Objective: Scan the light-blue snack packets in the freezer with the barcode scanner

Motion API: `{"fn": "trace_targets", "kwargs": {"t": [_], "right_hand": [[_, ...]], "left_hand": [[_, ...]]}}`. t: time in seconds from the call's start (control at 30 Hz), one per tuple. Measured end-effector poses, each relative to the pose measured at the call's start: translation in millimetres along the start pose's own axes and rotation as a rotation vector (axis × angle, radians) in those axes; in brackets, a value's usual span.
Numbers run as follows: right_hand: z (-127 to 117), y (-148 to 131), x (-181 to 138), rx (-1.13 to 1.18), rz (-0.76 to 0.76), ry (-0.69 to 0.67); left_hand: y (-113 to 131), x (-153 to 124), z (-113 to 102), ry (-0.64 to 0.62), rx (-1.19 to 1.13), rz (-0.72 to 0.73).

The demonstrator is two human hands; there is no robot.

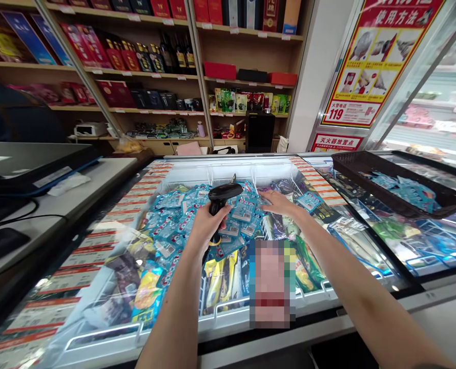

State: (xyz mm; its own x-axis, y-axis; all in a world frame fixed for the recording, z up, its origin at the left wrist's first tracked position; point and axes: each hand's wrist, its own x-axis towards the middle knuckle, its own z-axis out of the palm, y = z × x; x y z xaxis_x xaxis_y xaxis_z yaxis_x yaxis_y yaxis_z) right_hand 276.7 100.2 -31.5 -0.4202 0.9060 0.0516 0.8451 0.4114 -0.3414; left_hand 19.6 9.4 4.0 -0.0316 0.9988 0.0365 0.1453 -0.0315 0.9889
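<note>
My left hand [205, 225] is wrapped round the handle of a black barcode scanner [224, 193], whose head points out over an open chest freezer [220, 169]. Blue ice-cream packets [182, 215] fill the middle basket below the scanner. My right hand [278, 202] reaches in flat, fingers stretched out, resting on packets at the wire divider between the blue packets and darker wrappers [285, 225]. Nothing is gripped in the right hand.
A black plastic basket [370, 177] with several blue packets sits on the freezer's glass lid at the right. A counter with a dark till screen [32, 164] lies to the left. Shelves of boxed bottles [143, 56] stand behind. A red fire-safety poster [377, 61] hangs at the right.
</note>
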Motion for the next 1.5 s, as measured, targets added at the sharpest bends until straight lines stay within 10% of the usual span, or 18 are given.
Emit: {"fn": "trace_targets", "kwargs": {"t": [0.27,0.43,0.6,0.97,1.5], "right_hand": [[-15,15,-26,-0.001,0.088,-0.041],[-7,34,-41,0.168,0.409,0.326],[17,41,-49,0.81,0.533,0.705],[29,23,-46,1.425,0.358,0.801],[23,20,-50,1.583,0.333,0.764]], "left_hand": [[4,-1,1,0.008,0.131,-0.004],[9,-5,7,0.015,0.186,-0.003],[14,-10,15,-0.076,0.234,0.01],[18,-16,21,-0.147,0.221,-0.01],[11,-12,21,-0.328,0.318,0.022]]}}
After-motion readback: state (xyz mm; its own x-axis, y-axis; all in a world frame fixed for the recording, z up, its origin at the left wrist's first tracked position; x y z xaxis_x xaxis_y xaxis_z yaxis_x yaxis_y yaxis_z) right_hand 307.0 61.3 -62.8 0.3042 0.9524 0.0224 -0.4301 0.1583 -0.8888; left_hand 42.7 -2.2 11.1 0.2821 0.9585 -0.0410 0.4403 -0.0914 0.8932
